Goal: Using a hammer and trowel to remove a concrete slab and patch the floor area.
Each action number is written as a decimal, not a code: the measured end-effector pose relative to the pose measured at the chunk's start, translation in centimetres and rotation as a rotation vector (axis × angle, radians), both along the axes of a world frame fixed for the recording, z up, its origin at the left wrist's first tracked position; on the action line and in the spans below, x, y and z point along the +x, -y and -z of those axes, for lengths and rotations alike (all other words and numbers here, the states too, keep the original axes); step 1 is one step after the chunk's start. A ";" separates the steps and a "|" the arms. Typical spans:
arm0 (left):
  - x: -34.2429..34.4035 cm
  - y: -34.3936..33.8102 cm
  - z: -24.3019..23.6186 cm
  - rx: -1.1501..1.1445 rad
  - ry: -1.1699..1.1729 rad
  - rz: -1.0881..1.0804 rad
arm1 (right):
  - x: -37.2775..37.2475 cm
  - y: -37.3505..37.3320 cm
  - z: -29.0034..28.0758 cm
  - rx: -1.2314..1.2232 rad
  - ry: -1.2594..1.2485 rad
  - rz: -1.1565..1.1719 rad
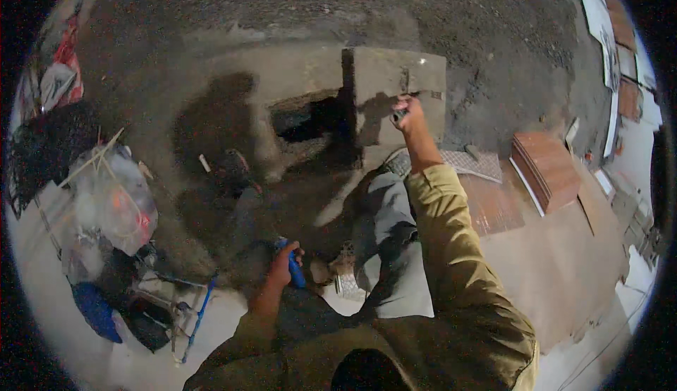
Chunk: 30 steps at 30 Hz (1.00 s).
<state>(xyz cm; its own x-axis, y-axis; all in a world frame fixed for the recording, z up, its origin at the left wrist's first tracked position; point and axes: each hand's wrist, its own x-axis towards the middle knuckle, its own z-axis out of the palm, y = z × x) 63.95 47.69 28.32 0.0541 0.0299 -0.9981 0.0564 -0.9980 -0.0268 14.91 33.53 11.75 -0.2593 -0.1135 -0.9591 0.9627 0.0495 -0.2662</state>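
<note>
My right hand reaches forward, its fingers wrapped round a short, dark-ended handle. What the handle belongs to is hard to make out. Under that hand lies a pale, flat slab, with thin dark marks near the fingers. Low at the left, my left hand is closed around a blue, rod-like thing, perhaps a handle; its exact kind cannot be told. Left of the slab is a dark rectangular opening in the ground, partly in shadow.
Stacked brown tiles stand to the right, near a large brown sheet. Clear plastic bags and a blue-and-white tubular frame are at the left. Loose gravel spreads along the far side. A patterned tile lies beside my right forearm.
</note>
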 end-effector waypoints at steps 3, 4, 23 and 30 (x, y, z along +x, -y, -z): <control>-0.4 -0.3 0.6 -0.029 -0.136 0.030 | -1.5 -2.4 1.2 -0.145 0.113 0.070; -0.5 0.0 0.5 -0.066 -0.135 0.044 | -1.1 -2.7 1.0 -0.128 0.119 0.059; 4.5 6.0 -1.8 -0.160 -0.040 -0.009 | 25.5 2.3 -7.0 -0.085 0.290 0.167; 4.6 9.6 -4.1 -0.203 -0.119 0.022 | 31.3 3.2 -4.2 0.021 0.270 0.163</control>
